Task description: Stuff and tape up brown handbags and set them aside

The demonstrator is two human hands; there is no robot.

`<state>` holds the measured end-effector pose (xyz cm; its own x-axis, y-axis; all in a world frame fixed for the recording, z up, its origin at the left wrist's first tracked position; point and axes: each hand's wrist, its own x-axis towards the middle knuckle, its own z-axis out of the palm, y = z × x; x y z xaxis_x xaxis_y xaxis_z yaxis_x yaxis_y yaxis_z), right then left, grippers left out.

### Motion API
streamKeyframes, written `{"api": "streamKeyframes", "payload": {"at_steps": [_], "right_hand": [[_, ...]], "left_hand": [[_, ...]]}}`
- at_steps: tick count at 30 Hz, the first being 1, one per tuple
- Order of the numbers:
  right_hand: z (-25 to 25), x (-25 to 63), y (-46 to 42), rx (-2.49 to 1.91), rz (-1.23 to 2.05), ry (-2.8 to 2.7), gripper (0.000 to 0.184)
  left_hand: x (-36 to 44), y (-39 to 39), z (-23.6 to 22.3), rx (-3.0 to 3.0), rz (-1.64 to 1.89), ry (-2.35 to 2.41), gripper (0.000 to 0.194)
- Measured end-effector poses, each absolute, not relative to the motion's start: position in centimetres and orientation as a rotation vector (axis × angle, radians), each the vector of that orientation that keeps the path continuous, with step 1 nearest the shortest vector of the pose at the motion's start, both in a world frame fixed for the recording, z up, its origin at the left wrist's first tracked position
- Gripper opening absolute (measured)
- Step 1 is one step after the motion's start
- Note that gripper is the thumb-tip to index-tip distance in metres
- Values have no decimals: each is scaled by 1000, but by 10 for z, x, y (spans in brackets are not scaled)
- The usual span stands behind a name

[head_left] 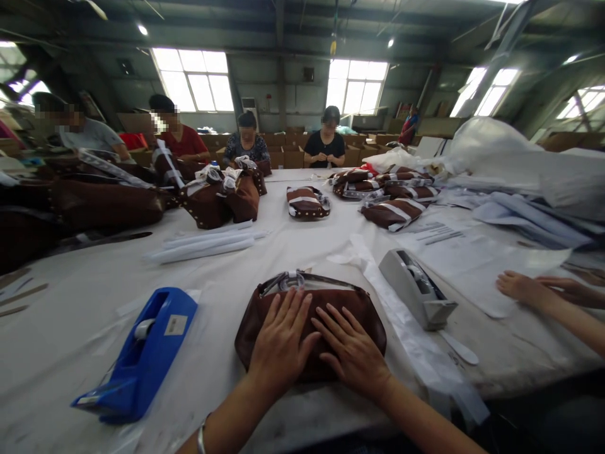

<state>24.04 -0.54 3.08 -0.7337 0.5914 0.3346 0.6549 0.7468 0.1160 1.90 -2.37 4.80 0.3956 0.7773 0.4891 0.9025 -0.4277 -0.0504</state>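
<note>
A brown handbag [371,321] lies on the white-covered table right in front of me, its strap and wrapped ring at the far edge. Flat on the bag's left half rests my left hand [281,334], fingers stretched out and a bangle on the wrist. My right hand [352,350] presses on the right half with its fingers spread. Neither hand grips anything. To the left of the bag is a blue tape dispenser [146,353], and to the right a grey tape dispenser [416,290].
Clear plastic strips [401,321] run beside the grey dispenser. White paper rolls [208,243] lie at left. More brown bags [307,203] stand farther back. At right, a co-worker's hands [529,290] rest by paper sheets [463,258]. Several people sit around the table [293,246].
</note>
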Motion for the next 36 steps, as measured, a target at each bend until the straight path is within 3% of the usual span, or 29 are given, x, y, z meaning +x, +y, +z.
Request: {"api": "streamKeyframes", "payload": {"at_steps": [8,16,20,28,36], "right_hand": [[28,238,-7,-992,-356,-2659,67],[25,243,-7,-917,-441,-2653,65],[26,247,-5,-881,-415,-2668,62],[23,250,3,-830,-339,-2615,60],[28,251,0,-855,-195,-2624,60]], "left_hand": [[-2,-38,15,-2293,-547,-1593,66],[26,17,66,-2516,-645,-1578,49],[32,65,71,-2810,-504,-1643,37],[62,106,71,-3031,-161,-1666,44],[46,76,60,-2934,-350,-1596,42]]}}
